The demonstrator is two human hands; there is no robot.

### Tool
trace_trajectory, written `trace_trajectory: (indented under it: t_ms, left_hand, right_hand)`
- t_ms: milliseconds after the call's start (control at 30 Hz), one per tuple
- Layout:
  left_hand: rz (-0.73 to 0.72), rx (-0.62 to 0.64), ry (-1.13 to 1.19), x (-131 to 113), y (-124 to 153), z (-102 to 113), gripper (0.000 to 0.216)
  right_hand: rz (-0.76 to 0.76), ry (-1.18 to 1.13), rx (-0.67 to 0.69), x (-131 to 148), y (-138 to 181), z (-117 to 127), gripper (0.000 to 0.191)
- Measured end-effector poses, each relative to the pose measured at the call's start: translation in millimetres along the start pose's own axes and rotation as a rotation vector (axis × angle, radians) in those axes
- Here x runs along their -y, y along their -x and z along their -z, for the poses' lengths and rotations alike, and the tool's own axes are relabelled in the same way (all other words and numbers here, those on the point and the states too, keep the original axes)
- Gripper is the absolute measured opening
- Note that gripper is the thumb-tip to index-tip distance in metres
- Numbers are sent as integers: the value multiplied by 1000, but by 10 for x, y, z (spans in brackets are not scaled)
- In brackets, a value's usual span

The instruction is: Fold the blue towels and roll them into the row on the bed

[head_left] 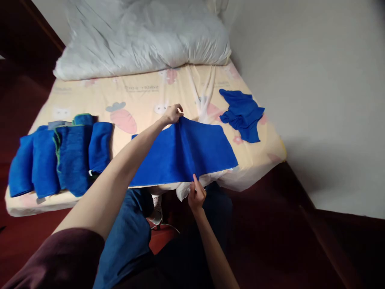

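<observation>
A blue towel (180, 154) lies spread on the bed (144, 96) near its front edge. My left hand (173, 113) reaches across and pinches the towel's far edge, lifting it into a small peak. My right hand (196, 194) pinches the near edge of the same towel at the mattress front, thumb up. Both hands hold the cloth along one line across its middle.
A row of folded blue towels (60, 156) lies at the bed's left front. A crumpled blue cloth (242, 114) sits at the right. A white pillow (141, 38) lies at the head. A white wall (315, 100) runs along the right. Dark red floor (270, 241) lies below.
</observation>
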State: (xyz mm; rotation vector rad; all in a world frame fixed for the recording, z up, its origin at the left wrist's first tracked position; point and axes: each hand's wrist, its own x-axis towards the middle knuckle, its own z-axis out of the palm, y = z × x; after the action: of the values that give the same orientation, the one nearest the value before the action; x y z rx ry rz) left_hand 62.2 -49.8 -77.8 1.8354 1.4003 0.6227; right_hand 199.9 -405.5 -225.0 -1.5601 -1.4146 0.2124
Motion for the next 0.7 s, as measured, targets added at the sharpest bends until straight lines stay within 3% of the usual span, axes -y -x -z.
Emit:
trace_trajectory:
  t_ms: [133,333,500,600,700]
  left_hand:
    - [-97,-53,126,-448,313,444,15]
    - [-334,-234,132,-922,947,1169,12]
    - [-392,-401,86,-1175,1557,1687,22]
    - [-390,-441,117,-1293,1865,1923,24]
    - [-393,-450,199,-1386,2089,2094,25]
  right_hand:
    - [44,48,-213,219,-402,421,44]
    - [-1,-157,-495,850,-1114,1074,52]
    - [8,-441,-461,1358,-1544,1455,59]
    - [-41,-584,-367,1537,-1764,1580,59]
    - [-103,-685,-355,1647,-1959,1652,59]
